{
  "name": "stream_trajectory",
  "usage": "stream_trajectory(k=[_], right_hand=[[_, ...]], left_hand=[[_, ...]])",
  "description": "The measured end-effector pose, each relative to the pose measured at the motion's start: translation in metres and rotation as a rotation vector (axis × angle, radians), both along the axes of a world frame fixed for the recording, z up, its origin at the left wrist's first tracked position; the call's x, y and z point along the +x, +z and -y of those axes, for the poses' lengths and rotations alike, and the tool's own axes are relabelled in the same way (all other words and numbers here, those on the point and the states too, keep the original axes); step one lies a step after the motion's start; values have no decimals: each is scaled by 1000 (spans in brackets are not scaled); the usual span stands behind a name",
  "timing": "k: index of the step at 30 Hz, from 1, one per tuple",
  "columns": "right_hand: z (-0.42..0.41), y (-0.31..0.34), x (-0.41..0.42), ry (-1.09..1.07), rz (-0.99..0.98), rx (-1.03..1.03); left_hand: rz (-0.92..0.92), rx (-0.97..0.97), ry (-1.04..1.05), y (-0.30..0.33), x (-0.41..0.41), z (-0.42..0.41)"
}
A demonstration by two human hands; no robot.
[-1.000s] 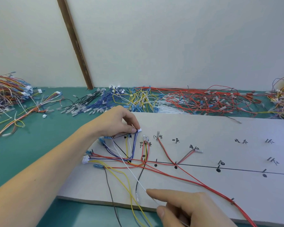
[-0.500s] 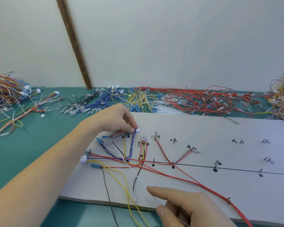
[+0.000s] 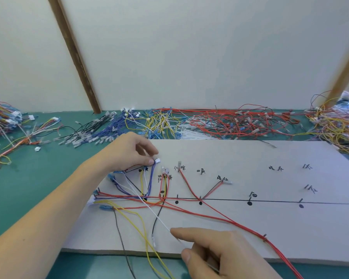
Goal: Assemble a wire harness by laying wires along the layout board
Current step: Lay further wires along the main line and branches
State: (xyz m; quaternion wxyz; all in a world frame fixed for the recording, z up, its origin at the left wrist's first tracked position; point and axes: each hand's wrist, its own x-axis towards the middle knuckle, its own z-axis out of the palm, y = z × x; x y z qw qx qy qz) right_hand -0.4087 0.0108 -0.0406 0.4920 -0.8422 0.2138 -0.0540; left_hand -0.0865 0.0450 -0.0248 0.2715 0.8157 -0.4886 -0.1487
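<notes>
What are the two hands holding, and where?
The left hand pinches the white connector on the blue wires. The right hand pinches the white wire near its loose end.

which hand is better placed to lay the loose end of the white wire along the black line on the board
Right. The right hand already pinches the white wire near its free end, just below the black line. The left hand is busy holding the white connector at the far left.

A green table mat (image 3: 28,190) meets a pale wall (image 3: 189,47) — two brown wooden strips lean against it, one slanting at left (image 3: 75,55), another (image 3: 347,65) at the far right edge.
</notes>
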Motion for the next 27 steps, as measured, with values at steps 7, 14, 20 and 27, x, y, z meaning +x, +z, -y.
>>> stream_trajectory(k=[7,14,20,27], right_hand=[[-1,2,-2,-15,40,46],[-4,6,-1,-14,18,26],[-2,-1,-6,-34,0,-28],[5,9,-15,-59,-3,-87]], left_hand=[[-32,58,-26,2,4,3],[-26,37,19,0,-2,2],[-66,0,-3,0,-5,-9],[-92,-52,17,-2,-14,-20]])
